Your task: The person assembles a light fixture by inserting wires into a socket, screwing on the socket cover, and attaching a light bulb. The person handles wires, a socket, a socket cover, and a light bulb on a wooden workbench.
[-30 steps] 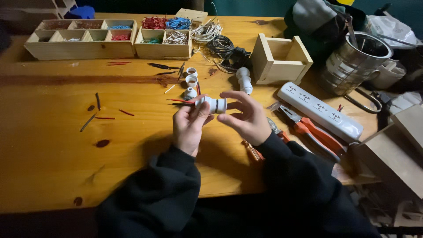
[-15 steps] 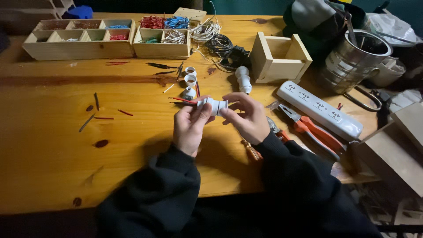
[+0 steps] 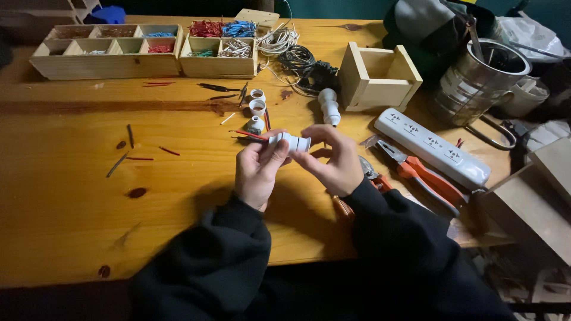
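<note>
Both hands grip a small white ribbed plastic fitting [image 3: 289, 141] above the bench [image 3: 71, 196]: left hand [image 3: 257, 169], right hand [image 3: 334, 159]. Fingers hide its ends.

Workshop: pliers [image 3: 423, 177], wire trays [image 3: 107, 50]

Long black sleeves cover both arms to the wrists, leaving the left hand [image 3: 257, 171] and right hand [image 3: 334, 160] bare.
</note>
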